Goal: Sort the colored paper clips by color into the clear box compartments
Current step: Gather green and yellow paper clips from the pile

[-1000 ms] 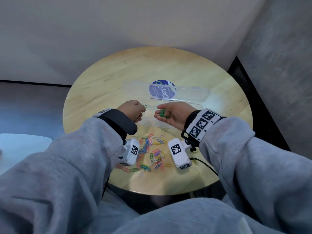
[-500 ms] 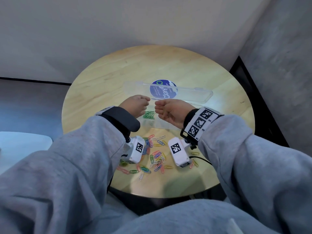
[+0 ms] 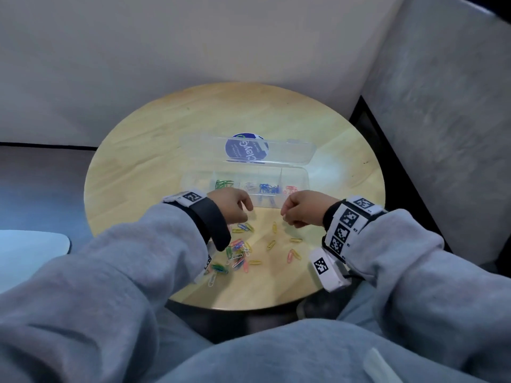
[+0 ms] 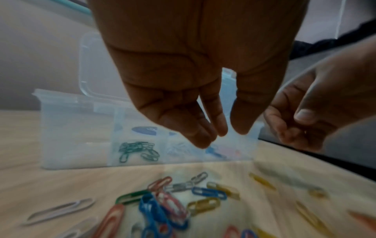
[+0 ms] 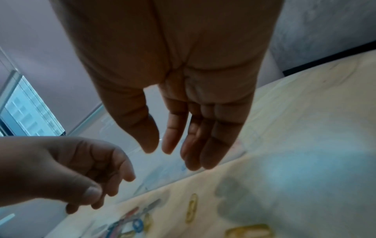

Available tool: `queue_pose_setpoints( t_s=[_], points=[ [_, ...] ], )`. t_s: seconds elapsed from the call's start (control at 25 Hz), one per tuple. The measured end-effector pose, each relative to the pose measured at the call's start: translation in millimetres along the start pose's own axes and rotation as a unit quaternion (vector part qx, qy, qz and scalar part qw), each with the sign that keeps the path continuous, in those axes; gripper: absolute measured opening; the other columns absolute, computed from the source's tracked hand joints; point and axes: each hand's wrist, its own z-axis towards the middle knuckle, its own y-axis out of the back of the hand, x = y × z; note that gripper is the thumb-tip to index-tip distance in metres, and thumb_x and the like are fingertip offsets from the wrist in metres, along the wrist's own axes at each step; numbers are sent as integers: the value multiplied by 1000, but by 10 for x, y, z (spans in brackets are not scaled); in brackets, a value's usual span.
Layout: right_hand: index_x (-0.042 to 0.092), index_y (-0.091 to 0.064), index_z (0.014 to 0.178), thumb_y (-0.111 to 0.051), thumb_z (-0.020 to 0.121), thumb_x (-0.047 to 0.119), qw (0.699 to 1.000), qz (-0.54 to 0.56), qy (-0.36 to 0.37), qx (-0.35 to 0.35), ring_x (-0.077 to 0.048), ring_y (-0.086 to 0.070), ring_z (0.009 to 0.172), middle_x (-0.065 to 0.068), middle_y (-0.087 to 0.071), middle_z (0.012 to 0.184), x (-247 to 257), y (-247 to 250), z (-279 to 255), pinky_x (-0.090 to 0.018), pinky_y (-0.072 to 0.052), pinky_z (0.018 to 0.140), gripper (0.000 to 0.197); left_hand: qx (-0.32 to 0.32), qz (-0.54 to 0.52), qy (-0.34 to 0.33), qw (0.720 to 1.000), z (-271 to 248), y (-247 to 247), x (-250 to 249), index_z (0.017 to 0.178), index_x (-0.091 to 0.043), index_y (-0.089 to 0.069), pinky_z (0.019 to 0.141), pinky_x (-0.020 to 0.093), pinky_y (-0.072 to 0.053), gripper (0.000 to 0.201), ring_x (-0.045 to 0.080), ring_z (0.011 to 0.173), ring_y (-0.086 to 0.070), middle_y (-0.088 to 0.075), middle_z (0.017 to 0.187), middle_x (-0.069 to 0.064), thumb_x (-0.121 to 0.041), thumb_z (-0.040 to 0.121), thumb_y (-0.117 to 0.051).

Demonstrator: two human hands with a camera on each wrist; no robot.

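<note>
While both hands (image 3: 231, 203) (image 3: 301, 207) hover empty with relaxed grip, loose paper clips (image 3: 239, 251) lie just below.

head: high, looking down | wrists: close, low, facing forward; all share clear box (image 3: 246, 186)

1. A round wooden table (image 3: 154, 161) fills the centre of the frame.
2. A pale wall (image 3: 166, 51) spans the top.
3. A grey textured panel (image 3: 442, 120) (mottled) stands at upper right.
4. A white surface (image 3: 27, 252) sits at the left edge.

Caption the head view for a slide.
Both empty hands, left hand and right hand, hover between clear plastic compartment box and loose coloured paper clips.
</note>
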Motion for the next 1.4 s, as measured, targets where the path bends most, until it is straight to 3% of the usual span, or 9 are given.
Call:
queue_pose_setpoints(
  t_s=[0.08,0.24,0.36,0.52,0.68,0.84,1.0,1.16,1.4],
  points=[
    [14,-60,87,-63,84,11,997,-71,-20,-13,-17,-56,74,0,-60,78,-79,35,-46,-29,-52,78,6,11,88,-7,996,3,-92,-39,114,-21,-62,78,24,-43,33,20,98,-59,-62,105,0,-14,82,-60],
    [13,-64,106,-65,83,15,974,-221,-42,-15,-16,-51,84,6,-54,80,-159,28,-81,-19,-37,57,23,39,196,-17,980,88,-222,-43,122,-22,-57,82,25,-41,41,23,113,-55,-56,125,5,-10,83,-56],
    [16,-61,114,-63,80,15,952,-301,-60,7,-17,-50,83,3,-53,91,-257,-84,-54,-22,-36,56,33,44,245,-24,968,164,-275,-51,123,-22,-56,87,28,-42,39,25,115,-54,-54,127,6,-11,86,-56],
    [21,-47,112,-72,72,26,930,-363,-34,46,-21,-58,86,2,-52,97,-370,-202,41,-31,-48,69,48,27,268,-31,963,241,-331,-61,113,-18,-61,78,28,-41,28,27,108,-57,-58,119,7,-14,87,-56],
    [24,-46,96,-74,71,25,928,-371,17,38,-21,-55,84,5,-49,92,-428,-235,114,-29,-45,70,39,42,288,-13,957,285,-345,-73,107,-14,-66,82,31,-48,24,28,103,-62,-63,114,7,-15,86,-55],
    [25,-53,85,-67,77,18,938,-346,21,31,-17,-52,80,10,-49,78,-443,-213,131,-25,-41,62,18,35,188,-6,981,254,-323,-132,104,-15,-66,72,25,-41,22,24,101,-60,-63,109,4,-14,86,-53],
    [22,-58,88,-59,80,13,940,-338,18,31,-18,-54,83,2,-61,97,-419,-221,114,-25,-43,68,13,35,16,0,999,201,-331,-227,77,-18,-58,58,21,-39,7,15,74,-54,-58,78,-2,-15,83,-56],
    [16,-60,97,-63,83,20,924,-379,22,46,-21,-57,90,-3,-62,100,-372,-238,80,-28,-44,73,15,83,-224,67,969,192,-349,-299,61,-15,-47,50,20,-37,25,13,53,-48,-54,62,3,-5,84,-49],
    [9,-68,102,-51,83,13,908,-416,14,44,-25,-65,97,-8,-68,105,-351,-264,70,-29,-51,76,26,57,-350,79,931,150,-297,-238,55,-12,-32,36,14,-38,39,8,36,-57,-53,61,14,12,83,-41]
  ],
)
